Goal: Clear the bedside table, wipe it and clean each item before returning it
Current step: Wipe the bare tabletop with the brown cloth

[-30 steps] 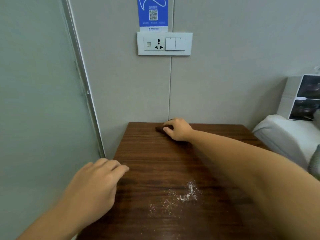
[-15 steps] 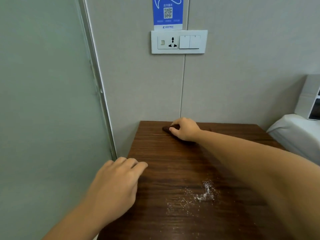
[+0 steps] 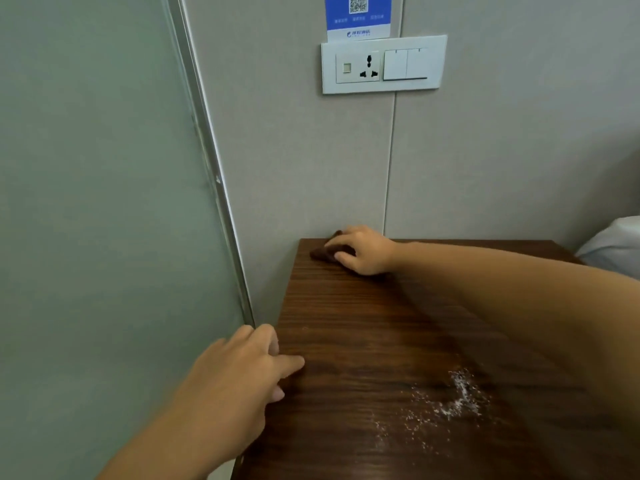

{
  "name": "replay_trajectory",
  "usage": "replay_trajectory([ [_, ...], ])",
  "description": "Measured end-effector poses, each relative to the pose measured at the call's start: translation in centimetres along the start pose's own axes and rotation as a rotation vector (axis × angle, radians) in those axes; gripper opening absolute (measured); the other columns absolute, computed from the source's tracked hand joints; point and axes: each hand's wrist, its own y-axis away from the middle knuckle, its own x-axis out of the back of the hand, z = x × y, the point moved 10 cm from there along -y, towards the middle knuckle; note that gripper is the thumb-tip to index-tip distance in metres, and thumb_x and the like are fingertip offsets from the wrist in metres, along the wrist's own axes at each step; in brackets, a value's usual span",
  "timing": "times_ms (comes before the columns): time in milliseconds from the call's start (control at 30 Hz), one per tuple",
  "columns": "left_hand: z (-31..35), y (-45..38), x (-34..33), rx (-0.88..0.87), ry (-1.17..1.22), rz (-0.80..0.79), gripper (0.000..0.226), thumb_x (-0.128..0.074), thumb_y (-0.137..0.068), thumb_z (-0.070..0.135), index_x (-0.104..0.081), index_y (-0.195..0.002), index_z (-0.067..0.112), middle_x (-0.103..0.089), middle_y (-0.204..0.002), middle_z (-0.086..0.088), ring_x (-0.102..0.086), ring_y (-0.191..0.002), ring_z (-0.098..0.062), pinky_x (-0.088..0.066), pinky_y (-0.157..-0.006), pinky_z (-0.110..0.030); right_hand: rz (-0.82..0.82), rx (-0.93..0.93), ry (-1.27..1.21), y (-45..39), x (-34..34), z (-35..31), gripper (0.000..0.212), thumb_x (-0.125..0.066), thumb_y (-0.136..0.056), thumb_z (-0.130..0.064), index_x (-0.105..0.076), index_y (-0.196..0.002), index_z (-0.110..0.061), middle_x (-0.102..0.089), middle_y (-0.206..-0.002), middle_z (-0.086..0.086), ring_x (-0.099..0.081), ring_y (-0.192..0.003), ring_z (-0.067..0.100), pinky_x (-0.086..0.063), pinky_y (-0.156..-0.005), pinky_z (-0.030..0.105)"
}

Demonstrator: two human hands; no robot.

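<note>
While pressed at the 11 o'clock back corner of the dark wood-grain bedside table (image 3: 381,323), the small dark brown crumpled cloth (image 3: 323,252) shows only its left edge. Right hand (image 3: 365,251) covers the rest, fingers curled onto it, gripping. White powder scatter (image 3: 457,400) sits at 5 o'clock on the top. Left hand (image 3: 239,372) rests at the 8 o'clock edge, fingers relaxed, holding nothing. White socket-and-switch plate (image 3: 382,64) at 12 o'clock on the wall.
</note>
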Motion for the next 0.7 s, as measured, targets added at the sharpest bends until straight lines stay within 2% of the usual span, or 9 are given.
replay_trajectory([
  [100,-0.6,0.3,0.6,0.050,-0.108,0.008,0.034,-0.053,-0.105,0.040,-0.043,-0.138,0.038,-0.034,-0.125,0.013,-0.037,-0.121,-0.013,-0.036,-0.091,-0.029,0.001,0.007,0.063,-4.1,-0.9,-1.8,0.037,-0.051,-0.106,-0.038,-0.061,-0.140,-0.028,-0.057,-0.138,0.010,-0.050,-0.130,0.032,-0.039,-0.113,0.043],
  [200,-1.5,0.7,0.5,0.149,-0.148,-0.076,0.026,-0.055,-0.103,0.047,-0.046,-0.119,0.029,-0.041,-0.125,0.006,-0.042,-0.122,-0.018,-0.036,-0.086,-0.033,-0.029,0.030,0.046,-4.3,-1.3,-4.2,0.036,-0.051,-0.105,-0.040,-0.063,-0.136,-0.025,-0.061,-0.131,0.008,-0.054,-0.122,0.029,-0.044,-0.108,0.049],
  [267,-1.6,0.9,0.7,0.179,-0.171,-0.095,0.027,-0.055,-0.102,0.051,-0.045,-0.109,0.028,-0.045,-0.123,0.004,-0.045,-0.123,-0.019,-0.035,-0.082,-0.033,-0.028,0.111,-0.021,-2.1,-1.1,-6.8,0.031,-0.057,-0.102,-0.039,-0.068,-0.126,-0.022,-0.065,-0.118,0.005,-0.059,-0.108,0.023,-0.050,-0.098,0.049],
  [367,-2.1,1.6,0.9,0.225,-0.179,-0.107,0.032,-0.055,-0.101,0.053,-0.049,-0.120,0.027,-0.050,-0.124,0.004,-0.051,-0.123,-0.020,-0.035,-0.079,-0.032,-0.083,0.293,-0.129,4.4,-0.9,-12.5,0.023,-0.066,-0.097,-0.037,-0.071,-0.113,-0.021,-0.066,-0.106,-0.003,-0.061,-0.098,0.013,-0.053,-0.089,0.042],
  [500,-3.3,3.2,0.5,0.260,-0.206,-0.155,0.009,-0.053,-0.106,0.035,-0.056,-0.108,0.026,-0.060,-0.117,0.001,-0.061,-0.114,-0.023,-0.045,-0.081,-0.034,-0.280,0.496,-0.247,13.2,-1.5,-18.2,0.016,-0.075,-0.092,-0.029,-0.073,-0.107,-0.022,-0.065,-0.103,-0.009,-0.063,-0.098,0.012,-0.055,-0.084,0.036],
  [600,-4.0,4.4,0.3,0.317,-0.169,-0.198,0.008,-0.053,-0.104,0.025,-0.060,-0.109,0.023,-0.065,-0.114,-0.003,-0.065,-0.108,-0.027,-0.049,-0.081,-0.035,-0.271,0.446,-0.183,11.5,-0.7,-16.9,0.018,-0.071,-0.095,-0.031,-0.073,-0.111,-0.022,-0.067,-0.106,-0.008,-0.064,-0.098,0.011,-0.055,-0.085,0.039],
  [700,-3.5,4.5,0.2,0.301,-0.130,-0.187,0.009,-0.055,-0.102,0.018,-0.060,-0.106,0.024,-0.061,-0.109,-0.006,-0.064,-0.104,-0.031,-0.053,-0.087,-0.039,-0.128,0.233,-0.073,7.1,0.5,-13.4,0.026,-0.064,-0.100,-0.037,-0.072,-0.121,-0.023,-0.067,-0.111,-0.006,-0.063,-0.099,0.011,-0.055,-0.089,0.041],
])
